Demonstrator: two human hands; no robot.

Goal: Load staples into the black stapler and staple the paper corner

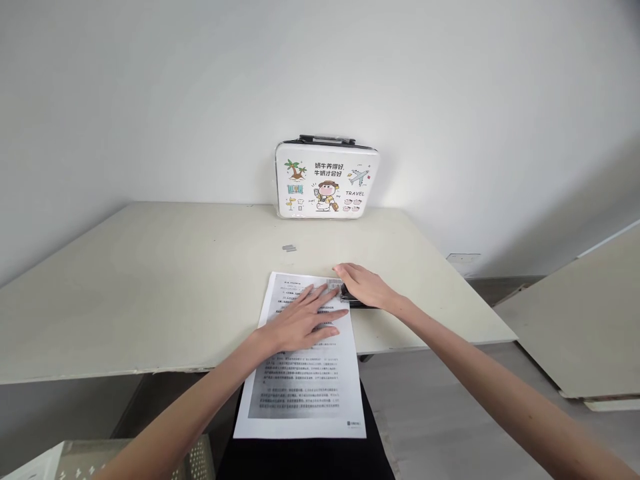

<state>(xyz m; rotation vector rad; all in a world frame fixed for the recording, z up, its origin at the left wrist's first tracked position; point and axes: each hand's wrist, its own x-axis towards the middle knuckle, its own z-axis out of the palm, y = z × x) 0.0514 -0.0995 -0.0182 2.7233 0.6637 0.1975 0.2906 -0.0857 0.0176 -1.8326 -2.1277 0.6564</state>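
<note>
A printed sheet of paper (300, 393) lies over the table's front edge, its lower part hanging past it. My left hand (303, 321) rests flat on the upper half of the sheet with its fingers spread. At the sheet's right edge sits a black stapler (364, 305), its front end over the paper. My right hand (367, 285) is closed over the top of the stapler and hides most of it. Behind the sheet, a few grey strips of staples (289, 248) lie on the table.
A white case (325, 183) with cartoon prints and a black handle stands at the back of the table (150, 287), against the wall. Another pale board or tabletop (575, 320) is at the right. A perforated box (125, 453) is low at the left.
</note>
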